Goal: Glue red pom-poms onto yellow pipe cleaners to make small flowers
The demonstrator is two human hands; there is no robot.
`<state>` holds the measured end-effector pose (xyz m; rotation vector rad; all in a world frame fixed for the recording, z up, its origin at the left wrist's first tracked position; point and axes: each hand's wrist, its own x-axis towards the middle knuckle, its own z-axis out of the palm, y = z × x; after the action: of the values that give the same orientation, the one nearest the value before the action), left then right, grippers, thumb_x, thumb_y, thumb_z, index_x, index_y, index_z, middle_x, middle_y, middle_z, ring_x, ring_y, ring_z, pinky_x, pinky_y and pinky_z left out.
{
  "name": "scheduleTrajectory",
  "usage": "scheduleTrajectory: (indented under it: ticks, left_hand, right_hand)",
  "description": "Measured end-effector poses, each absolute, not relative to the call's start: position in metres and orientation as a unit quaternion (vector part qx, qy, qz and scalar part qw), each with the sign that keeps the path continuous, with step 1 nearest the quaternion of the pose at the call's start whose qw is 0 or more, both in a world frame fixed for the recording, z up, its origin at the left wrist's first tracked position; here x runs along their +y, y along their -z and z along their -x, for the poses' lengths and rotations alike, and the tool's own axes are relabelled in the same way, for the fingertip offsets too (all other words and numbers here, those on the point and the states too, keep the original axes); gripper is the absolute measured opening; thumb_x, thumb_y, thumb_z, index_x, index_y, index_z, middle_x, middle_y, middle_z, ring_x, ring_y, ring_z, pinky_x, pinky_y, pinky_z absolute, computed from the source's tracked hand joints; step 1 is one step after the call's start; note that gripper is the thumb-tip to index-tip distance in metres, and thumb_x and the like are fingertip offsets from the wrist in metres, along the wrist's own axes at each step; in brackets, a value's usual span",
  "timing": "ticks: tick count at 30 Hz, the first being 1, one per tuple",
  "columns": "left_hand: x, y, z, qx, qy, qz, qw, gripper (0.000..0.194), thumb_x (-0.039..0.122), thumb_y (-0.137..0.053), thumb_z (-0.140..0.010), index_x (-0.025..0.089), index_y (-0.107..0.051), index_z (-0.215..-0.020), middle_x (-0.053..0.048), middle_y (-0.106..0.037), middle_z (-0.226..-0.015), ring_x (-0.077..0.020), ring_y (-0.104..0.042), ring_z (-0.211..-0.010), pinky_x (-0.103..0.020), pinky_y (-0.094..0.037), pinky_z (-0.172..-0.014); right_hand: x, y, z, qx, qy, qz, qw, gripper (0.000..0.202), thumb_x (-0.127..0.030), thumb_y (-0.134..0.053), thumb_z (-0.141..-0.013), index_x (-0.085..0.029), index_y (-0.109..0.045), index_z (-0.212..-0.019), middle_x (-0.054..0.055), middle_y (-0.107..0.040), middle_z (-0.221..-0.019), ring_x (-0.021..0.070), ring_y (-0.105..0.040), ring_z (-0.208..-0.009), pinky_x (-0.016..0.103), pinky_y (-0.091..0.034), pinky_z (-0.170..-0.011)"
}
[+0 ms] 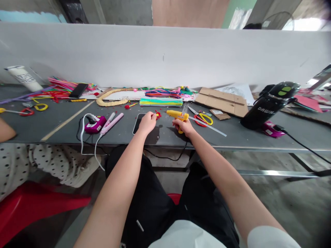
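Note:
My right hand [183, 127] is wrapped round the handle of a yellow hot glue gun [177, 114], its nozzle pointing left. A long translucent glue stick [209, 126] sticks out of the gun's back. My left hand [148, 123] is closed in a pinch on a small red fuzzy flower [158, 115] with a bit of yellow at its base. The gun's tip is close to the flower but apart from it. Under my left hand lies a phone [138, 124] with a dark screen. Red-handled and yellow-handled scissors [205, 119] rest right of the gun.
Bundled pipe cleaners [160, 102] lie behind my hands, cardboard [222, 101] to their right. A black bottle [269, 106] stands at right. Left are a pink straightener [111, 124], a purple power adapter [95, 124], and another person's arm [5, 131]. A cord hangs below the table edge.

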<state>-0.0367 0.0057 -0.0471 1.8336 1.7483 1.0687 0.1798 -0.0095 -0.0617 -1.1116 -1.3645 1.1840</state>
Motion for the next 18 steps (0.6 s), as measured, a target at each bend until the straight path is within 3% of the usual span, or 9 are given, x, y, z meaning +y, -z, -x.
scheduleTrajectory:
  ticks: [5,18]
  left_hand:
    - [0.002,0.046,0.032,0.628,-0.377,-0.657,0.177,0.024,0.038,-0.047,-0.098,0.023,-0.058,-0.082,-0.007,-0.069,-0.085,-0.0242,-0.062,-0.084,-0.033,-0.040,-0.075]
    - [-0.005,0.042,0.025,0.624,-0.373,-0.665,0.169,0.021,0.035,-0.048,-0.098,0.024,-0.055,-0.082,-0.007,-0.069,-0.084,-0.0253,-0.061,-0.080,-0.032,-0.036,-0.069]
  right_hand:
    - [-0.010,0.065,-0.177,-0.587,-0.467,0.469,0.466,0.019,-0.035,-0.067,-0.069,-0.019,-0.060,-0.060,-0.003,-0.049,-0.049,0.0105,-0.043,-0.048,0.025,-0.034,-0.048]
    - [-0.007,0.069,-0.175,-0.611,-0.439,0.476,0.455,0.019,-0.032,-0.062,-0.073,-0.022,-0.056,-0.059,-0.001,-0.055,-0.060,0.0118,-0.045,-0.056,0.026,-0.041,-0.054]
